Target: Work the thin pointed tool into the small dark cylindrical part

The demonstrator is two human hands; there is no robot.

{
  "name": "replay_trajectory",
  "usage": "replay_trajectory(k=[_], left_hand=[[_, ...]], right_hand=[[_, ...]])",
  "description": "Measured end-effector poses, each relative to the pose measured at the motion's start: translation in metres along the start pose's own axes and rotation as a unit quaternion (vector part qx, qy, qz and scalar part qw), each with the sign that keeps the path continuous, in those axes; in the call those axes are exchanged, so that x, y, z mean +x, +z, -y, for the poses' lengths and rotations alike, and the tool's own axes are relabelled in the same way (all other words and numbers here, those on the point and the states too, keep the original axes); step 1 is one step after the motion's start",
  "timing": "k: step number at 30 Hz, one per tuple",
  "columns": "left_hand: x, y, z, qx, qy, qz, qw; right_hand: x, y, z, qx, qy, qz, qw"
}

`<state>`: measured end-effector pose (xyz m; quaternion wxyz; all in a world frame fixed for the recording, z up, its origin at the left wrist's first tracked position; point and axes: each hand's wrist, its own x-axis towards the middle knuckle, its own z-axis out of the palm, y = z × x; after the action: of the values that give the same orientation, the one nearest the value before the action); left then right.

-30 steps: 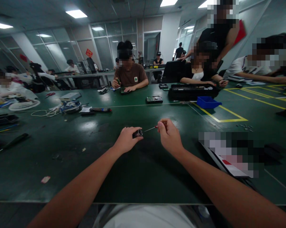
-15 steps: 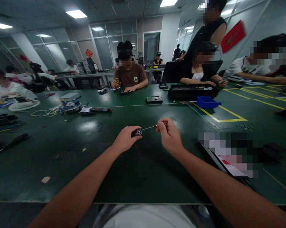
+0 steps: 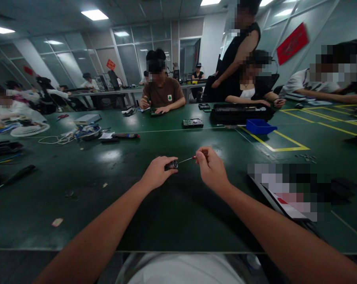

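Observation:
Between the thumb and fingers of my left hand (image 3: 156, 172) is a small dark cylinder (image 3: 174, 165) with a metallic rim, its end turned to the right. My right hand (image 3: 211, 167) grips a screwdriver (image 3: 194, 157) by its reddish handle, most of which the fingers cover. The thin shaft points left, and its tip is at the cylinder's rim; whether it touches I cannot tell. Both hands are held above the green table (image 3: 178, 221), near its front edge.
A hard drive (image 3: 192, 123) lies ahead, with a blue bin (image 3: 260, 126) to its right. At left are a cable bundle (image 3: 88, 133), an electric screwdriver (image 3: 126, 135) and a long dark tool (image 3: 20, 176). Small screws (image 3: 305, 157) lie at right. A person (image 3: 162, 92) works opposite.
The cylinder has turned slightly, so its open end shows less toward me. Both hands stay almost in place. The standing person at the back has shifted left.

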<state>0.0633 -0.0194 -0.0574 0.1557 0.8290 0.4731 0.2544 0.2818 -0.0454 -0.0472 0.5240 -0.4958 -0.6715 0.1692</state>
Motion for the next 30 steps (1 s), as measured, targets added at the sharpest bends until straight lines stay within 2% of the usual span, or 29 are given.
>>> replay_trajectory(k=[7, 10, 16, 18, 20, 23, 27, 30], left_hand=[[0.000, 0.000, -0.001, 0.000, 0.003, 0.006, 1.000], [0.001, 0.001, 0.000, -0.005, -0.017, 0.012, 1.000], [0.002, 0.003, -0.001, -0.106, -0.079, -0.048, 0.990], [0.001, 0.003, -0.006, -0.145, -0.097, -0.050, 0.983], [0.000, 0.003, -0.015, -0.158, -0.108, -0.032, 0.981], [0.000, 0.007, -0.032, -0.122, -0.097, 0.023, 0.988], [0.008, 0.020, -0.048, -0.051, -0.032, 0.113, 0.992], [0.017, 0.033, -0.054, 0.022, 0.029, 0.142, 0.989]], right_hand=[[0.003, 0.000, -0.002, -0.033, 0.012, -0.002, 0.999], [0.003, 0.000, -0.002, -0.033, 0.020, -0.009, 0.999], [0.002, -0.003, 0.002, -0.006, 0.018, -0.041, 0.999], [0.002, -0.004, 0.003, 0.004, 0.012, -0.057, 0.998], [0.002, -0.006, 0.004, 0.013, 0.005, -0.080, 0.997], [0.003, -0.008, 0.004, 0.018, -0.002, -0.107, 0.994], [0.003, -0.009, 0.003, 0.024, -0.008, -0.104, 0.994], [0.003, -0.008, 0.002, 0.030, -0.010, -0.100, 0.994]])
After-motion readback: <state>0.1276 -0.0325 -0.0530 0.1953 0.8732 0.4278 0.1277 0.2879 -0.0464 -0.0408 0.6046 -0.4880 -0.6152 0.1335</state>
